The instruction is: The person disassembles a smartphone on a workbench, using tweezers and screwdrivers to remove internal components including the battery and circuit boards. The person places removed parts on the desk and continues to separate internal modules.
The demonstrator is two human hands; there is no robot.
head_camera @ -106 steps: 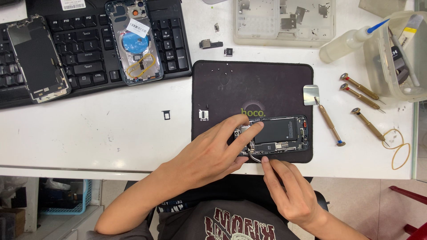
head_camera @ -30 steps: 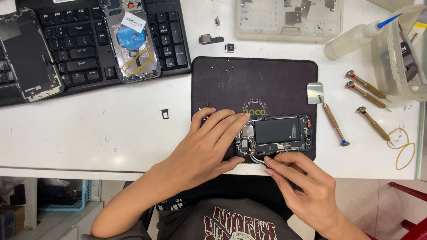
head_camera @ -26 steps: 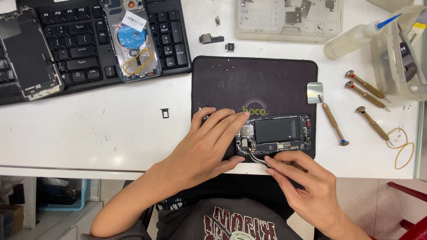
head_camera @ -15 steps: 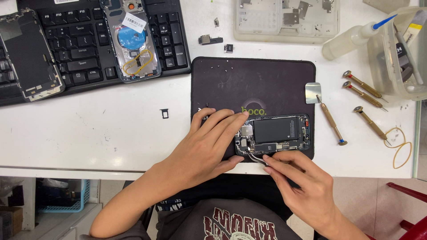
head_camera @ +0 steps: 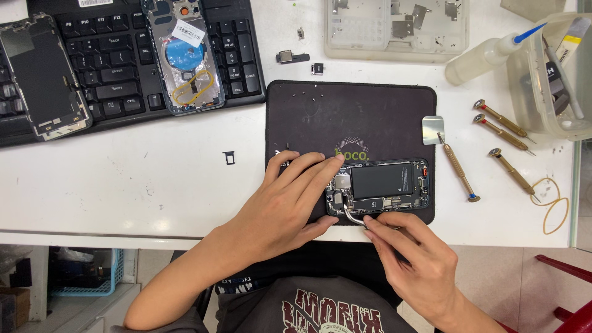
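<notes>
An opened phone (head_camera: pixel 385 185) with its black battery and circuit board exposed lies on the near part of a black work mat (head_camera: pixel 351 117). My left hand (head_camera: pixel 285 203) rests flat on the mat, fingers pressing the phone's left end. My right hand (head_camera: pixel 414 259) grips curved metal tweezers (head_camera: pixel 353 216), whose tips reach into the phone's lower left corner near the board.
Several screwdrivers (head_camera: pixel 501 123) and a metal pry tool (head_camera: pixel 433 130) lie right of the mat, with a rubber band (head_camera: pixel 555 203). A keyboard (head_camera: pixel 117 68) holds a phone back housing (head_camera: pixel 185 55) and a screen (head_camera: pixel 40 77). A parts tray (head_camera: pixel 394 28), squeeze bottle (head_camera: pixel 487 55) and clear bin (head_camera: pixel 555 74) sit behind. A SIM tray (head_camera: pixel 229 158) lies left.
My left hand has spread flatter over the phone's left end since the oldest frame. My right hand with the tweezers stays at the phone's lower left corner, shifting only slightly.
</notes>
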